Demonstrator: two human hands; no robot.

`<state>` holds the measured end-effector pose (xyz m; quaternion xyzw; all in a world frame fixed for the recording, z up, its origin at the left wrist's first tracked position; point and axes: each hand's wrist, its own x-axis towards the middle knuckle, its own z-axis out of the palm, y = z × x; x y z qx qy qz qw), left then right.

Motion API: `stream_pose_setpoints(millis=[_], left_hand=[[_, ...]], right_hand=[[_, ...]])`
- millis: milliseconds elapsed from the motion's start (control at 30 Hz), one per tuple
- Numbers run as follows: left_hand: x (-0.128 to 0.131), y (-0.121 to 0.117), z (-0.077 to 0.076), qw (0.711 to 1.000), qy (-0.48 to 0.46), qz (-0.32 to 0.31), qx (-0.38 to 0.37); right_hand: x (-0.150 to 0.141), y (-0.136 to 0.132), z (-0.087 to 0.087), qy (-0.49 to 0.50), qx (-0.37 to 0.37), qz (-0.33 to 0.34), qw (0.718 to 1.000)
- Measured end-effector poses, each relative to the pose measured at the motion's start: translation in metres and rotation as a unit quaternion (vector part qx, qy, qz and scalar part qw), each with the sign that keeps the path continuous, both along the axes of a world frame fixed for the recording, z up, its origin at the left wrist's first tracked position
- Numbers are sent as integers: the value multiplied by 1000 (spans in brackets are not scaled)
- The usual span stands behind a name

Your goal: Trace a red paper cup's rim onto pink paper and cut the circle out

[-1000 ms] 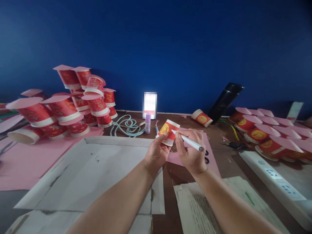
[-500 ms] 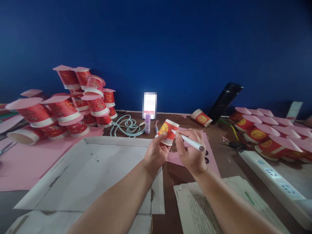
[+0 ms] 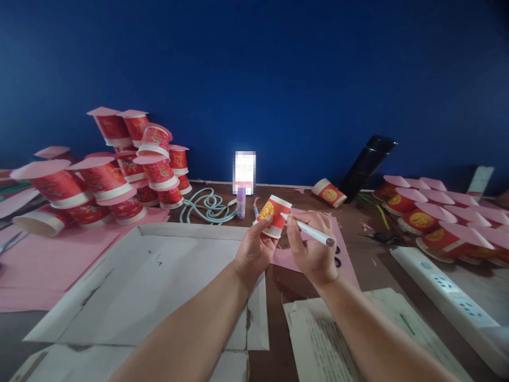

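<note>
Tilted in my left hand (image 3: 257, 253) is a red paper cup (image 3: 280, 215) with a gold emblem; my thumb presses on its side. My right hand (image 3: 314, 246) is closed around a white marker pen (image 3: 316, 232), whose tip points at the cup's red side. Whether the tip touches the cup, I cannot tell. Below my hands lies a sheet of pink paper (image 3: 348, 260), with the dark handles of scissors (image 3: 338, 262) showing beside my right hand. A purple glue stick (image 3: 240, 202) stands just behind the cup.
Stacked red cups with pink paper tops (image 3: 105, 178) rise at the left; more such cups (image 3: 423, 217) stand at the right. Nearby are a white cardboard lid (image 3: 178, 297), a coiled cable (image 3: 199, 204), a black flask (image 3: 368, 164), a lying cup (image 3: 329, 192) and a power strip (image 3: 449, 297).
Almost nothing differs. The cup and the marker pen stay in my hands in nearly the same position, and the whole view has shifted very slightly.
</note>
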<state>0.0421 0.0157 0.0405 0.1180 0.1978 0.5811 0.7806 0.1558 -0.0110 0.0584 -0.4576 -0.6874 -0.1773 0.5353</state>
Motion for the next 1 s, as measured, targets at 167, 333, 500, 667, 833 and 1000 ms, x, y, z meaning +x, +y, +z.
stream_pose_setpoints(millis=[167, 333, 500, 667, 833, 1000], left_hand=[[0, 0, 1, 1000, -5, 3, 2], [0, 1, -1, 1000, -4, 2, 6], [1, 1, -2, 1000, -5, -8, 21], [1, 0, -3, 1000, 5, -13, 28], [1, -1, -2, 999, 13, -15, 32], [1, -1, -1, 999, 18, -20, 35]], right_hand=[[0, 0, -1, 7, -2, 9, 1000], [0, 0, 1, 20, 7, 17, 1000], [0, -1, 1, 27, 3, 18, 999], [0, 0, 1, 30, 9, 12, 999], [0, 0, 2, 24, 8, 13, 1000], [0, -1, 3, 24, 10, 10, 1000]])
